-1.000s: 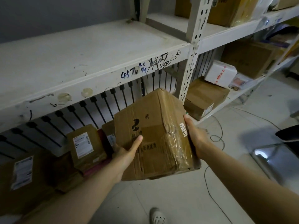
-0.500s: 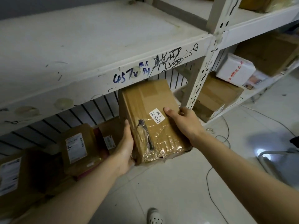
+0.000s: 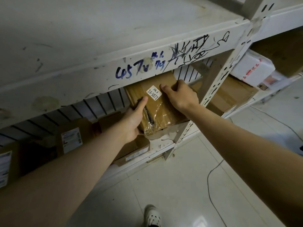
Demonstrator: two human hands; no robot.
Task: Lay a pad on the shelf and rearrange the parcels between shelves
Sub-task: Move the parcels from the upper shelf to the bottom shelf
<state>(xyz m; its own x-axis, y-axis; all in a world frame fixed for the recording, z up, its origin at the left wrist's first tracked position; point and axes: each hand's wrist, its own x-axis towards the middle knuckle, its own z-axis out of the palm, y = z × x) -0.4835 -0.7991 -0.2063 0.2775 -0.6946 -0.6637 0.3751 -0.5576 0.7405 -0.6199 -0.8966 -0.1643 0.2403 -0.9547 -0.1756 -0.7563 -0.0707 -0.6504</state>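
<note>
A brown cardboard parcel (image 3: 161, 110) with a small white label and clear tape sits partly under the white upper shelf board (image 3: 98, 51), on the right end of the lower shelf (image 3: 161, 145). My left hand (image 3: 133, 119) holds its left side, thumb up along the top. My right hand (image 3: 179, 95) grips the parcel's far right top corner with curled fingers. The parcel's far end is hidden under the upper board. The upper shelf board is bare, with blue and black scribbles on its front edge.
Several more brown parcels (image 3: 72, 136) stand on the lower shelf to the left. A perforated white upright (image 3: 218, 86) stands just right of my hands. Beyond it lie a brown box (image 3: 232, 94) and a white box (image 3: 250, 68). A cable (image 3: 211, 174) runs over the tiled floor.
Both hands have carried the parcel forward and down, from in front of the rack into the lower shelf bay under the upper board. The view has moved closer.
</note>
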